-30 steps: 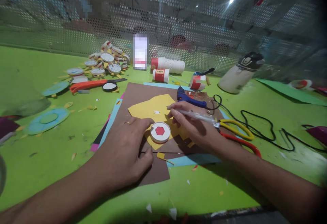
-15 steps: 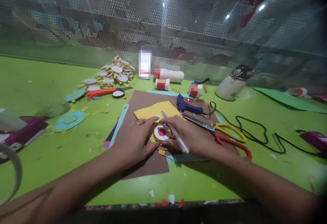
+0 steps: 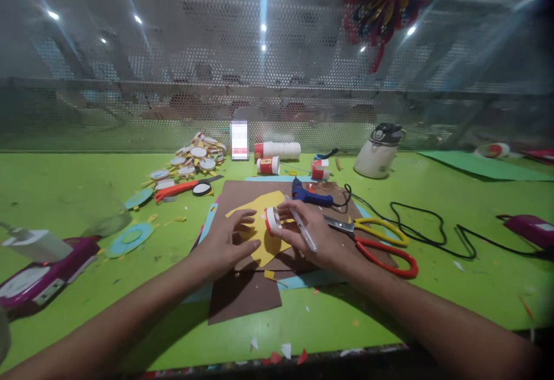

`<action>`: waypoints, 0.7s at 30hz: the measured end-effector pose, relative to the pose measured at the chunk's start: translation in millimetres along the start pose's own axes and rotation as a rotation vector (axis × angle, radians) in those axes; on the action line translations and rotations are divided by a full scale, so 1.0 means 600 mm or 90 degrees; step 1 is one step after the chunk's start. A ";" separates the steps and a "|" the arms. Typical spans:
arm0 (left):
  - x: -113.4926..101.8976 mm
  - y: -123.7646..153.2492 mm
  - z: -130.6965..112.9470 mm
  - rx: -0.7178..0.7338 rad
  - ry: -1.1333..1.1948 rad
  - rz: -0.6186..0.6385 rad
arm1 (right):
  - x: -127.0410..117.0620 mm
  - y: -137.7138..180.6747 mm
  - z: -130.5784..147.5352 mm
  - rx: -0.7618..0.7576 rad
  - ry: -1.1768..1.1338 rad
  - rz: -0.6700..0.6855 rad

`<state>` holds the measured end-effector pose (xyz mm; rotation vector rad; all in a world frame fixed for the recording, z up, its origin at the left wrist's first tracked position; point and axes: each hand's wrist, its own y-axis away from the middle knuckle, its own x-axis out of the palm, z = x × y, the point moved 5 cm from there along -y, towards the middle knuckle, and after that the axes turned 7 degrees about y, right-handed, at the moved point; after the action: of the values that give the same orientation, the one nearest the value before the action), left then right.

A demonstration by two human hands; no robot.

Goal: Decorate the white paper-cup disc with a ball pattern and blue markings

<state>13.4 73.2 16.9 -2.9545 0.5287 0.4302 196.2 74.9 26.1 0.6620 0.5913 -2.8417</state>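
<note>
Right hand [image 3: 311, 233] pinches the white disc [image 3: 271, 220] upright on edge above the yellow paper [image 3: 259, 227], pen [image 3: 300, 230] tucked between fingers. Left hand [image 3: 225, 241] lies flat, fingers spread, on that paper.

Craft workshop; glue gun [image 3: 310, 196], scissors [image 3: 376, 240]

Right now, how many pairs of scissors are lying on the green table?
2. The scissors with yellow and red handles lie right of the right hand, on the brown paper sheet. The orange-handled scissors lie far left, beside the pile of round discs. Others may be hidden.
</note>
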 end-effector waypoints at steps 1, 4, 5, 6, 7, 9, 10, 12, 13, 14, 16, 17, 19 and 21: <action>0.004 -0.001 -0.005 0.002 0.006 0.013 | 0.002 0.000 0.000 -0.006 -0.005 -0.003; 0.021 0.000 -0.026 0.010 0.084 0.072 | 0.005 0.002 0.008 -0.030 -0.026 0.002; 0.027 0.002 -0.032 -0.004 0.162 0.097 | 0.004 0.005 0.013 -0.045 -0.020 -0.002; 0.032 0.003 -0.034 -0.034 0.240 0.109 | 0.003 0.007 0.018 -0.060 -0.001 -0.013; 0.035 0.004 -0.034 -0.067 0.312 0.103 | 0.002 0.011 0.023 -0.076 0.028 -0.027; 0.036 0.004 -0.028 -0.118 0.418 0.064 | 0.002 0.017 0.033 -0.108 0.095 -0.056; 0.035 0.003 -0.024 -0.127 0.450 0.039 | 0.003 0.020 0.037 -0.128 0.120 -0.072; 0.033 0.002 -0.016 -0.125 0.496 0.008 | 0.004 0.025 0.047 -0.187 0.144 -0.093; 0.032 0.001 -0.013 -0.120 0.513 0.003 | 0.005 0.027 0.053 -0.218 0.145 -0.098; 0.031 0.001 -0.011 -0.121 0.529 0.006 | 0.004 0.029 0.058 -0.241 0.143 -0.098; 0.029 0.001 -0.008 -0.122 0.557 0.018 | -0.001 0.029 0.065 -0.243 0.146 -0.078; 0.028 0.001 -0.007 -0.122 0.570 0.024 | -0.005 0.028 0.067 -0.221 0.156 -0.069; 0.025 0.001 -0.006 -0.125 0.593 0.031 | -0.015 0.026 0.067 -0.149 0.202 -0.054; 0.023 0.001 -0.004 -0.134 0.614 0.036 | -0.024 0.024 0.066 -0.100 0.218 -0.050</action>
<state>26.1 67.6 14.8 -3.1772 0.6572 -1.0563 197.0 46.3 60.4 1.1282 0.8989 -2.7294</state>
